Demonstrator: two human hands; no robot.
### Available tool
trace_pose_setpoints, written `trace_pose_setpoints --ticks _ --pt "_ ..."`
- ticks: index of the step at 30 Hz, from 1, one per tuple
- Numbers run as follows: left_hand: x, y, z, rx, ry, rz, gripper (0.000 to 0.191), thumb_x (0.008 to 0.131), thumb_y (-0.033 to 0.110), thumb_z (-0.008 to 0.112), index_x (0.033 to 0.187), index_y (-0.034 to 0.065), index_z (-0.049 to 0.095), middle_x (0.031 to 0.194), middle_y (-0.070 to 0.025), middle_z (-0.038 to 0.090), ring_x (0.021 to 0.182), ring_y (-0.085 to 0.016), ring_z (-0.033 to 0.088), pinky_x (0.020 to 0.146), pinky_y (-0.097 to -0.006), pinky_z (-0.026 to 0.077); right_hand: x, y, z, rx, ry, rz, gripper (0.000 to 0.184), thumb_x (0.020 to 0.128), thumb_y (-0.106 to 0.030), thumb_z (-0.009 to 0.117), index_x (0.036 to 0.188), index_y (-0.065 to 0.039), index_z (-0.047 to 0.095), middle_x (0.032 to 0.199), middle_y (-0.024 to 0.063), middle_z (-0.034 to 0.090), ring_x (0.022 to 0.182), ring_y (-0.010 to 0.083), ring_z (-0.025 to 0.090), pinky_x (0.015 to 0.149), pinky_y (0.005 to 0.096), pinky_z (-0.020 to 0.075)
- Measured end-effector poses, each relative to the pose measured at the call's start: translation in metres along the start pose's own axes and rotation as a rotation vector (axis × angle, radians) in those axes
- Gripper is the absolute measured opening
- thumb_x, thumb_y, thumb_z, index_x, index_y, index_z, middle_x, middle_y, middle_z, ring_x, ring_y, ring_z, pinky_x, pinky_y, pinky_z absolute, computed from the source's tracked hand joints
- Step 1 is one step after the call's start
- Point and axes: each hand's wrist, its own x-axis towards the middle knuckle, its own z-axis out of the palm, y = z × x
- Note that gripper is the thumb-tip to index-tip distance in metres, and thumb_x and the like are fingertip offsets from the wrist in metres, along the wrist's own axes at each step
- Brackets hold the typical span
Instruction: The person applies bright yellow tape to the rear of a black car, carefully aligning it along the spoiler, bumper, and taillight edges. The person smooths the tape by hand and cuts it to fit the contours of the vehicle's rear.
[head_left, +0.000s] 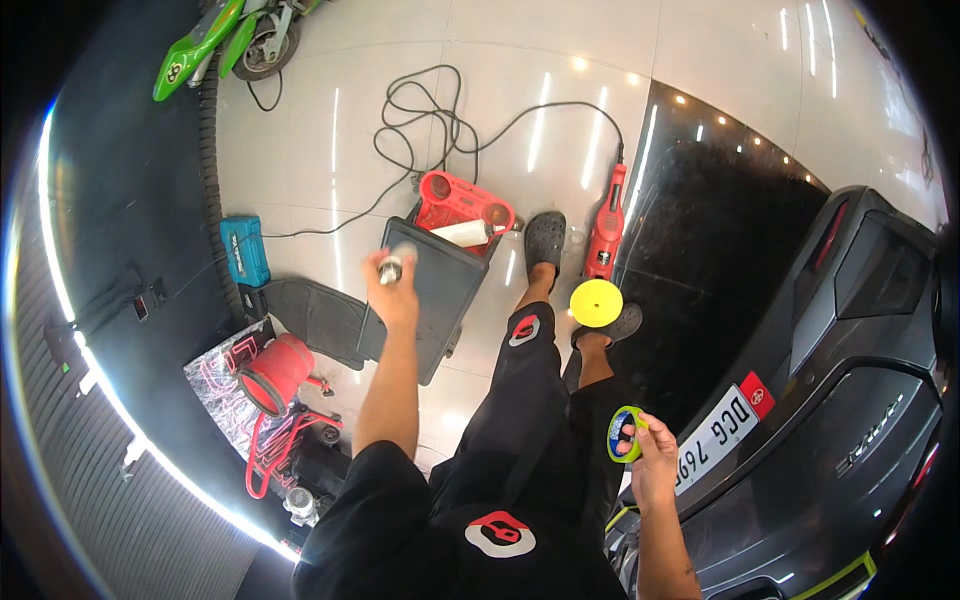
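Note:
My left hand (394, 289), raised over the dark grey lid of a wheeled cart (439, 292), is closed on a small cylindrical object (390, 270) that is blurred by motion; its kind cannot be told. In my right hand (652, 454) is a roll of yellow-green masking tape (637, 435) with a blue core, some fingers passing through its ring. A red rotary polisher (606, 229) with a yellow pad (596, 303) lies on the floor beside my feet. A red tray (450, 199) at the cart's far end holds a white bottle (463, 234).
A dark grey car (847, 435) stands close on the right, yellow-green tape along parts of its edges. The polisher's black cord (517, 124) loops over the tiles. At left are a teal case (245, 251), a red drum-shaped device (277, 375) and a red-framed machine (259, 450).

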Motion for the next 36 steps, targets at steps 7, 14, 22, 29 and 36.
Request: trace_pose_setpoints --ticks 7,14,22,29,36 --pt "0.104 0.039 0.081 0.104 -0.396 0.204 0.05 0.087 0.018 0.091 0.125 0.0081 0.062 0.114 -0.0178 0.077 0.102 -0.038 0.076 0.091 -0.0445 0.058 0.021 0.031 0.005 0.057 0.066 0.131 0.019 0.11 -0.006 0.066 0.128 -0.001 0.073 0.107 0.0133 0.079 0.082 0.0194 0.076 0.082 0.0339 0.0643" --pt "0.16 -0.07 0.157 -0.136 -0.181 -0.159 0.059 0.082 0.019 0.097 0.123 0.0028 0.058 0.118 -0.0159 0.073 0.107 -0.028 0.073 0.098 -0.0419 0.058 0.037 0.054 0.002 0.042 0.12 0.183 0.02 0.111 -0.006 0.065 0.128 0.0 0.073 0.108 0.0145 0.079 0.083 0.0188 0.076 0.082 0.0345 0.0654" --pt "0.126 -0.043 0.133 0.229 -0.149 0.052 0.104 0.074 0.042 0.103 0.153 -0.0014 0.05 0.151 -0.0243 0.063 0.135 -0.042 0.063 0.116 -0.0489 0.047 0.045 0.073 0.0 0.133 0.125 0.193 0.023 0.113 -0.01 0.063 0.133 -0.001 0.07 0.11 0.0122 0.078 0.087 0.018 0.077 0.085 0.0329 0.065" --pt "0.031 -0.004 0.105 1.22 -1.176 0.647 0.09 0.06 0.034 0.106 0.139 0.0136 0.066 0.145 -0.0048 0.067 0.147 -0.034 0.053 0.119 -0.09 0.024 0.064 0.095 0.005 0.292 0.154 0.147 0.022 0.113 -0.01 0.063 0.133 -0.005 0.069 0.112 0.0114 0.08 0.087 0.0179 0.078 0.084 0.0329 0.0644" --pt "0.041 -0.012 0.113 1.274 -1.252 0.501 0.088 0.053 0.036 0.109 0.125 0.0099 0.067 0.132 -0.0078 0.071 0.137 -0.039 0.058 0.108 -0.0973 0.026 0.076 0.119 -0.009 0.501 0.058 0.085 0.023 0.112 -0.007 0.063 0.134 -0.002 0.069 0.116 0.011 0.078 0.089 0.015 0.076 0.087 0.0318 0.0637"
